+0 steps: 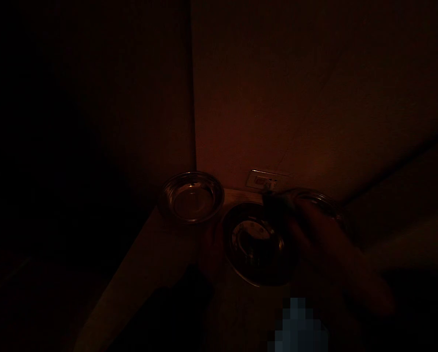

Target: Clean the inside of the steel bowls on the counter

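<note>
The view is very dark. A shiny metal bowl (253, 239) stands tilted in the middle, over a pale tabletop. My left hand (210, 249) is at its left edge, with the fingers closed against the rim as far as the dimness shows. My right hand (331, 249) reaches in over the bowl's right side. Its fingers are bent around a small dark thing (281, 201) whose kind is too dim to name. A second metal bowl (193, 203) sits at the back left. Partly hidden behind my right hand is another round metal dish (319, 198).
The pale tabletop (134, 283) has a curved left edge. A wall (263, 98) rises directly behind, with a socket or switch plate (265, 180) low on it. A pixelated bluish patch (299, 327) covers part of the bottom.
</note>
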`<state>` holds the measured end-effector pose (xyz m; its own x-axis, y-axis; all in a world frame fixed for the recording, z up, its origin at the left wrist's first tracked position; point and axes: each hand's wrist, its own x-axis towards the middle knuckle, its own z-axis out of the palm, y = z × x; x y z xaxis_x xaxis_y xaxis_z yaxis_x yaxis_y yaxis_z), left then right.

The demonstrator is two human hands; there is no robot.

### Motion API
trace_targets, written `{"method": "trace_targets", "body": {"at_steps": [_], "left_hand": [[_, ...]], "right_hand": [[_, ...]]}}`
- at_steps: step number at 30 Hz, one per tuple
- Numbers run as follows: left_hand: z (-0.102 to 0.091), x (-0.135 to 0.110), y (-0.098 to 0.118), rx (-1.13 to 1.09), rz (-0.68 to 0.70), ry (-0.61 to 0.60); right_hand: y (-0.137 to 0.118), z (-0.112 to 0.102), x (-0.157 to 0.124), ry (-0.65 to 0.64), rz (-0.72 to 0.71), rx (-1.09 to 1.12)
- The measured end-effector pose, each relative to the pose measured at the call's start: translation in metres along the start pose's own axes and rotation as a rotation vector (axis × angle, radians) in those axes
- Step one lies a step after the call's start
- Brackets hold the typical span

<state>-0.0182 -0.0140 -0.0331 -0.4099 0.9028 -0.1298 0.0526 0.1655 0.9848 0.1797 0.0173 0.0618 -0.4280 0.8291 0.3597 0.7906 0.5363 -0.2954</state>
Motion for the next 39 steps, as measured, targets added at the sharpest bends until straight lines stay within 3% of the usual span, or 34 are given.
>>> {"method": "trace_targets", "body": {"at_steps": [4, 6, 13, 17, 25, 32, 39], "left_hand": [[0.002, -0.002, -0.002, -0.002, -0.003, 0.013], [0.003, -0.002, -0.002, 0.000, 0.008, -0.016], [0.005, -0.004, 0.002, 0.010, 0.008, 0.002], [0.006, -0.006, 0.004, -0.004, 0.003, -0.020], [0.006, -0.007, 0.011, 0.042, -0.051, -0.067], [0.006, -0.005, 0.005, 0.081, 0.008, -0.039], [0.007, -0.007, 0.006, 0.075, 0.049, -0.036]], "right_hand": [[-0.018, 0.049, -0.013, -0.330, -0.134, -0.091], [-0.018, 0.060, -0.018, -0.445, -0.160, -0.049], [-0.016, 0.036, -0.017, -0.666, -0.318, 0.124], [-0.014, 0.034, -0.017, -0.695, -0.353, 0.070], [-0.012, 0.054, -0.012, -0.671, -0.440, -0.059], [-0.029, 0.061, 0.005, -0.602, -0.346, -0.142], [-0.019, 0.050, -0.008, -0.744, -0.387, -0.052]]}}
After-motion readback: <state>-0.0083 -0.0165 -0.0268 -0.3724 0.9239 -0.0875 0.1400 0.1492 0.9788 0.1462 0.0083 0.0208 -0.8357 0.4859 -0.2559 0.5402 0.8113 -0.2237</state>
